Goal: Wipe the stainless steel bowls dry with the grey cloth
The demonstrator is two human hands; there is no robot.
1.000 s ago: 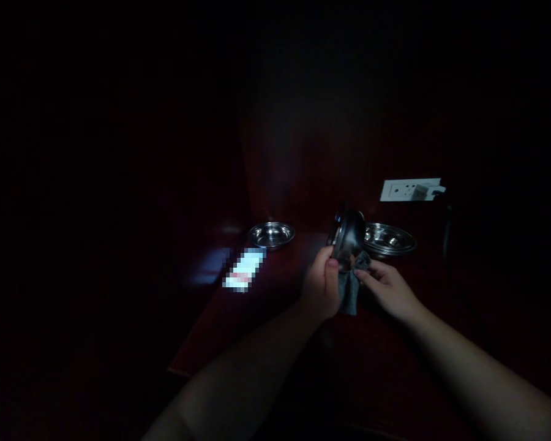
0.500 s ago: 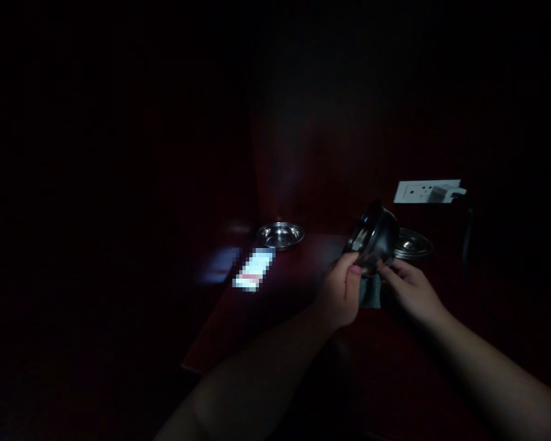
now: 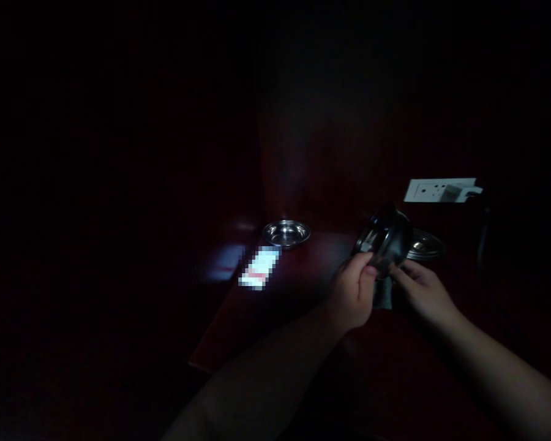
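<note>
My left hand [image 3: 352, 293] is closed on the rim of a shiny metal bowl [image 3: 397, 240], its thumb lying along the edge. The bowl is tipped on its side in the air, its opening facing left. From the right, the fingers of my right hand [image 3: 422, 291] are bent and pressed against the lower outside of the bowl. A dark greenish cloth [image 3: 383, 294] hangs under the bowl between both hands. Which hand has hold of the cloth is hidden.
A shallow metal dish [image 3: 287, 233] rests on the dark red tabletop [image 3: 224, 324], close to a lit phone [image 3: 260, 267] with a blurred screen. Behind the held bowl is another metal dish or lid [image 3: 426, 245]. A white socket panel [image 3: 425, 190] with a plug is at the right. Surroundings are very dark.
The whole view has shifted slightly, so everything appears a little farther right. Both hands keep the bowl tipped in nearly the same pose.
</note>
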